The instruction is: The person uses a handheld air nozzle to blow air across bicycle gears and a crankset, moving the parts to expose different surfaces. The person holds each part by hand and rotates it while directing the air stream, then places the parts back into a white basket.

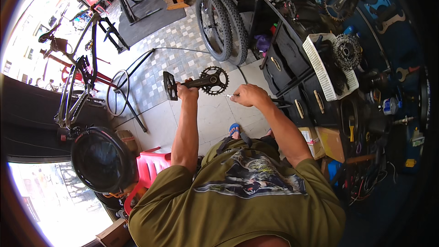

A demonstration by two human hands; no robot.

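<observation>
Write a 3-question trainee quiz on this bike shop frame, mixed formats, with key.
1. True or false: the left hand grips a black crank arm that carries a pedal and a toothed chainring.
2. Multiple choice: the right hand holds
A. a small silver tool pointed at the chainring
B. a red hammer
C. nothing
3. Fill in: the two bicycle wheels lean beside the black ____ cabinet.

Key: 1 true; 2 A; 3 drawer.
</observation>
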